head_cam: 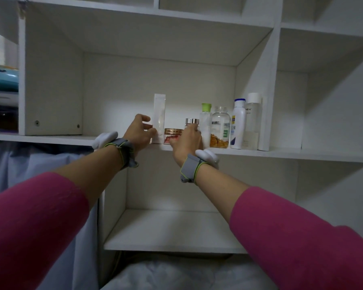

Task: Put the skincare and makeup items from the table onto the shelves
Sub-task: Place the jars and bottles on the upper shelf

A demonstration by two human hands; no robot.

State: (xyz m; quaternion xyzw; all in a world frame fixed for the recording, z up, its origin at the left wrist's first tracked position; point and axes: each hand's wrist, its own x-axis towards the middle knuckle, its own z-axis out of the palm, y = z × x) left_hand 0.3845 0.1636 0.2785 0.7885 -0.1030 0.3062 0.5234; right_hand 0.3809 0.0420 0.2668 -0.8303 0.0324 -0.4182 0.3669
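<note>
Left hand (139, 132): held loosely open, just beside the tall white box (159, 118).
Right hand (188, 140): curled round the silver-capped bottle (192, 121).
Bottle place: stood on the shelf (281, 153), beside the gold-lidded jar (173, 131).

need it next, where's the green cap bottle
Head view, right of centre: the green cap bottle stands on the shelf, between the silver-lidded jar and the clear bottle of amber capsules.
</note>
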